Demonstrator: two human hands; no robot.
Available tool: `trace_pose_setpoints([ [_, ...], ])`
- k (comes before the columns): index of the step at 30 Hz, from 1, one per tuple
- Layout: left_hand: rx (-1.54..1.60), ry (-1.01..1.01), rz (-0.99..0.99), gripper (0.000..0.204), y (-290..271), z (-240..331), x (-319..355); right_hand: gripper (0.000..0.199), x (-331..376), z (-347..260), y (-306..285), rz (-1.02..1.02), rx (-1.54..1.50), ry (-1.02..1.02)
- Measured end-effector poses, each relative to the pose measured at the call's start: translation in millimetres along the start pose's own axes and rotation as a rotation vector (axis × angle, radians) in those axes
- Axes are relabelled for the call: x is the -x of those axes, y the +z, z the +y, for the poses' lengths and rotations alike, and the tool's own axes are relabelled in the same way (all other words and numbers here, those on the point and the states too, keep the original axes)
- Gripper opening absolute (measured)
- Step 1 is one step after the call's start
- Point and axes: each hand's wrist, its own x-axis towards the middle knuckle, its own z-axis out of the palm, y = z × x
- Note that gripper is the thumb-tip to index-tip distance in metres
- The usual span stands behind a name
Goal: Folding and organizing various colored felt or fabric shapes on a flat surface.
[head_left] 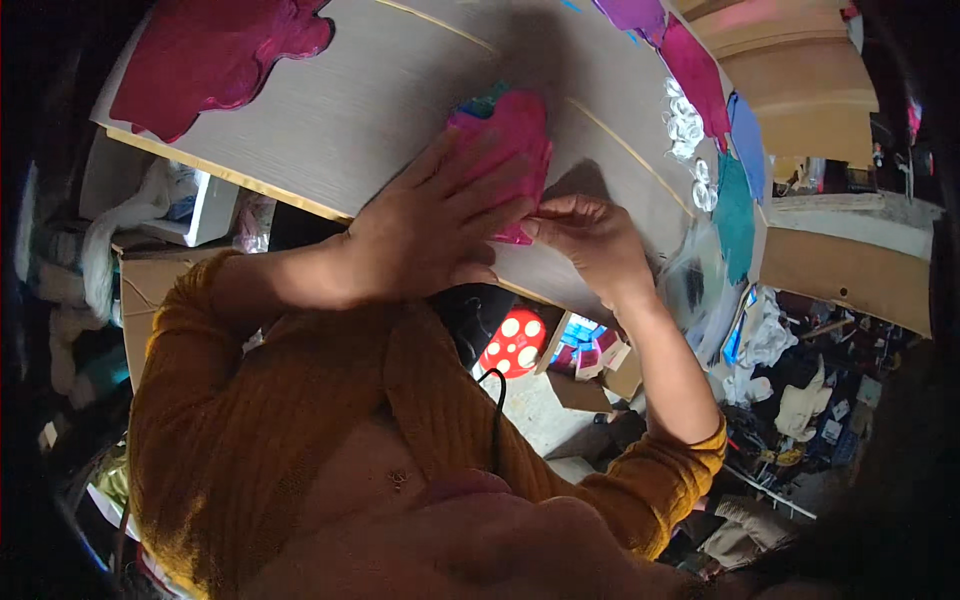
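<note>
A small bright pink piece of fabric lies on the pale grey tabletop, with a bit of teal cloth showing at its far edge. My left hand lies flat on it, fingers spread, pressing it down. My right hand pinches the pink fabric's near corner between thumb and fingers. Both arms wear mustard-yellow knitted sleeves.
A large dark red fabric piece lies at the table's far left. Magenta, blue and teal fabric pieces and white lace bits line the right edge. A red box with white dots, cartons and clutter sit on the floor below.
</note>
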Motion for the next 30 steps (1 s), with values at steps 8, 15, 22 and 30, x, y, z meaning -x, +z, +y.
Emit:
trace_pose_setpoints([
  [8, -0.039, -0.098, -0.054, 0.091, 5.0, 4.4, 1.8, 0.015, -3.3, -14.6, -2.2, -0.012, 0.138, 0.079],
  [15, -0.038, -0.154, -0.018, 0.084, 2.3, 7.1, -0.4, 0.020, -13.5, -21.6, 1.2, 0.109, 0.145, 0.013],
  [22, -0.021, -0.182, -0.116, 0.092, -1.9, 6.1, -2.0, 0.021, -31.4, -23.4, -0.4, 0.106, 0.154, 0.068],
  [30, -0.030, -0.183, -0.109, 0.087, -2.7, 5.6, -0.9, 0.019, -39.4, -28.0, -2.2, 0.053, 0.162, 0.131],
])
